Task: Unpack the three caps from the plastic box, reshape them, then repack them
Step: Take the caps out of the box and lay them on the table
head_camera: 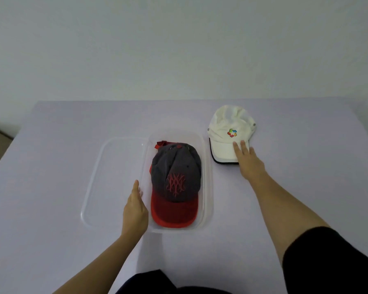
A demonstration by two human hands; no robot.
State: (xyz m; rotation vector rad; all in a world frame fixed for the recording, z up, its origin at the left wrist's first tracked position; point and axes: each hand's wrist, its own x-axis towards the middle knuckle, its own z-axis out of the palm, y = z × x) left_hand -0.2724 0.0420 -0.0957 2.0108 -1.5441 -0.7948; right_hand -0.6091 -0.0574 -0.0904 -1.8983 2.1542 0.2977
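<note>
A clear rectangular plastic box [207,183] is seen at the table's centre, holding a dark grey cap with red brim and red embroidered emblem [176,179], brim toward the person. More red fabric shows beneath and behind it; whether that is a third cap cannot be told. A clear plastic lid [106,177] lies flat just left of the box, touching it. The left hand [135,211] is set edge-on against the box's left wall, fingers straight, nothing gripped. A white cap with multicoloured logo and dark-edged brim [229,132] lies on the pale lilac tablecloth [51,209], right of the box. The right hand [248,161] rests flat on its brim, fingers extended, not closed.
</note>
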